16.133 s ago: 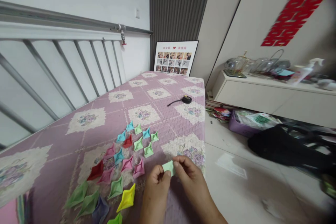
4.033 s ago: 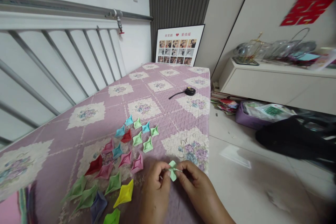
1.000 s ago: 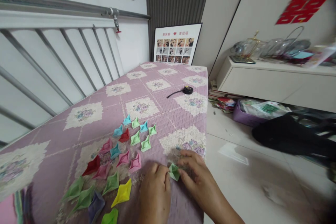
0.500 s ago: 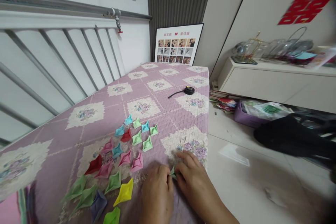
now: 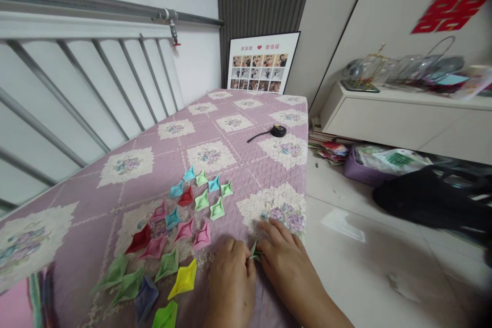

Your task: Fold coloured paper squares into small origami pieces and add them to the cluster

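Between my two hands is a small piece of folded green paper [image 5: 254, 251], low over the cloth near its right edge. My left hand [image 5: 232, 279] has its fingers curled and pinches the paper's left side. My right hand [image 5: 282, 261] grips the other side with thumb and fingers, which hide most of it. Left of my hands lie several folded paper boats: a yellow boat [image 5: 183, 278], a pink boat [image 5: 202, 236], a red boat [image 5: 139, 239], a blue boat [image 5: 172, 218] and a light green boat [image 5: 217, 208] among them.
A stack of coloured paper [image 5: 17, 305] lies at the lower left. A black tape measure [image 5: 278, 130] with a strap rests farther back on the floral cloth [image 5: 238, 164]. A radiator [image 5: 80, 97] runs along the left; a photo board [image 5: 263, 64] leans behind. A white cabinet [image 5: 407, 118] stands right.
Both hands stay almost in place on the green paper, with only slight finger movement. The whole view has shifted a little; the paper boats lie as before.
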Tool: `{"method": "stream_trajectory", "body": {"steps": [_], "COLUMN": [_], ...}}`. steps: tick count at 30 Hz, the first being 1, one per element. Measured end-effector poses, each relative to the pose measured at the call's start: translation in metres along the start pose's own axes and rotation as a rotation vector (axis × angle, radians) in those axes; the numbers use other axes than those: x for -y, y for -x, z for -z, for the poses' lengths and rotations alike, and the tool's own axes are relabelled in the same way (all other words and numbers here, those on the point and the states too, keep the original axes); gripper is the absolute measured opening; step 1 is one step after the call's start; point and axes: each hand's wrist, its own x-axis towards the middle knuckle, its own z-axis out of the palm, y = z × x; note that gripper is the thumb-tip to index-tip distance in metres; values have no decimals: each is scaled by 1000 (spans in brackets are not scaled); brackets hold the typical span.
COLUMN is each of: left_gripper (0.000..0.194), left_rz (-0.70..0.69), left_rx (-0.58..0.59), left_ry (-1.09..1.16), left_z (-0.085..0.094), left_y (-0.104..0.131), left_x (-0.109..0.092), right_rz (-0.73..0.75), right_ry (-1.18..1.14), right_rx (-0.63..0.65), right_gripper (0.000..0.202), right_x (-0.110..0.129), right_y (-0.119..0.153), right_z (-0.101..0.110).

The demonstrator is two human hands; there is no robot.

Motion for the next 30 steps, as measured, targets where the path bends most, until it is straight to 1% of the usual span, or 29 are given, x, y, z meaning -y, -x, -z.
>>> {"method": "stream_trajectory", "body": {"steps": [3,5,7,9,12,14,16,18,20,25,27,30], "left_gripper": [17,21,23,22,19,18,17,16,16,14,13,14], "left_rz": [-20,-55,-82,-85,-68,-50,-36,-20,-5,-3,-8,7], "left_rx": [-2,-2,5,8,-24,-61,-96,-112,-109,-54,-26,-4], "left_ry": [51,91,102,95,103,110,101,77,47,24,34,47], "left_z": [0,0,-1,-2,-3,-3,-1,1,3,4,5,6], "left_y": [0,-1,-2,-2,-2,-1,0,1,2,1,1,2], "left_x": [0,1,2,3,5,4,2,0,-2,-4,-4,-4], "right_rz": [-12,-15,-22,-15,2,-63,-161,-207,-207,-124,-107,-101], "right_ry": [10,-3,-43,-131,-335,-447,-501,-517,-523,-542,-518,-440], "right_rx": [-2,-6,-15,-42,-161,-258,-308,-295,-267,-157,-106,-67], "right_gripper": [30,32,31,27,25,26,24,17,13,13,11,11], "right_x": [2,2,0,-5,-18,-26,-33,-34,-32,-22,-20,-17], "right_y": [-1,-1,0,3,6,7,7,8,9,9,8,7], "right_z": [-2,-4,-8,-10,-10,-9,-7,-6,-6,-9,-10,-10]}}
